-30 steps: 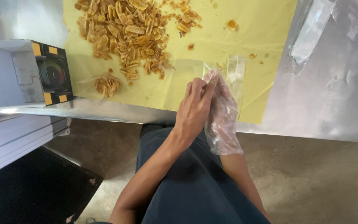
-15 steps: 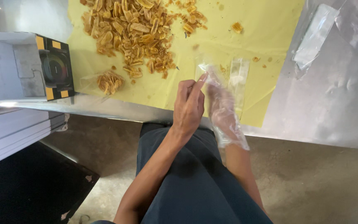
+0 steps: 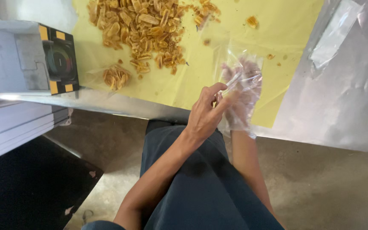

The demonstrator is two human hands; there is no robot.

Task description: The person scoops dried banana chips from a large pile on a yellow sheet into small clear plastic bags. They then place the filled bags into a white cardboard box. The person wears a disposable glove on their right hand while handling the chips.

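Compared with half a second earlier, both hands have risen from the near edge of the table onto the yellow sheet (image 3: 286, 25), and the right hand now lies further inside the clear plastic.

Left hand (image 3: 205, 113) — bare, fingers bent, with thumb and forefinger pinched on the near edge of the clear plastic glove (image 3: 243, 85). Right hand (image 3: 241, 96) — inside this glove, fingers loosely spread and gripping nothing; its outline is blurred by the film. Glove and right hand sit over the near right part of the yellow sheet, close to its near edge.

Pile of fried banana chips (image 3: 145, 30) — far left part of the sheet, well apart from the hands. Small clear bag of chips (image 3: 116, 76) — near left corner of the sheet, just beside the black-and-yellow scale (image 3: 60, 59), which stands at the table's left edge. Loose plastic bag (image 3: 333, 34) — on the bare metal table (image 3: 346, 102), right of the sheet.
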